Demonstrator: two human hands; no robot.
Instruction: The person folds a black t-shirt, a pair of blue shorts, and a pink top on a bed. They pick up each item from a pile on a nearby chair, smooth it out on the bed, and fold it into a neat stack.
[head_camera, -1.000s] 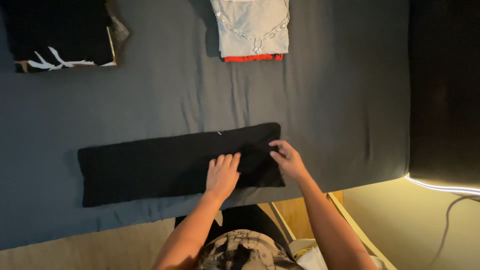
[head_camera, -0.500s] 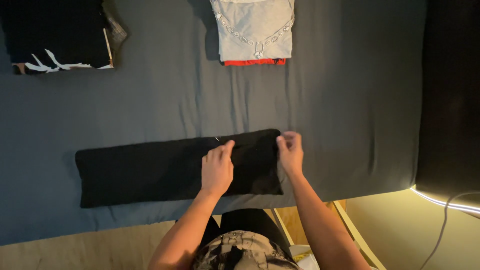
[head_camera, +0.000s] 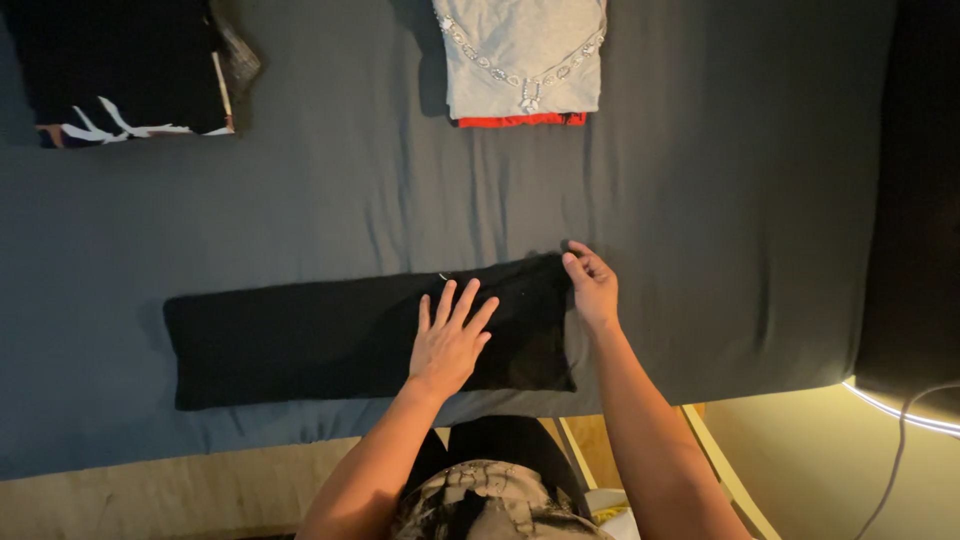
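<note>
One black garment, folded into a long strip, lies near the bed's front edge. My left hand presses it flat, fingers spread. My right hand pinches its upper right corner. Two folded piles beyond: grey top over red, black pile cut off at frame edge.

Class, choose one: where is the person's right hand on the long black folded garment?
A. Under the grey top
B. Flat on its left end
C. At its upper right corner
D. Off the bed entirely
C: the right hand pinches the upper right corner of the black garment, while the left hand lies flat on it.
</note>
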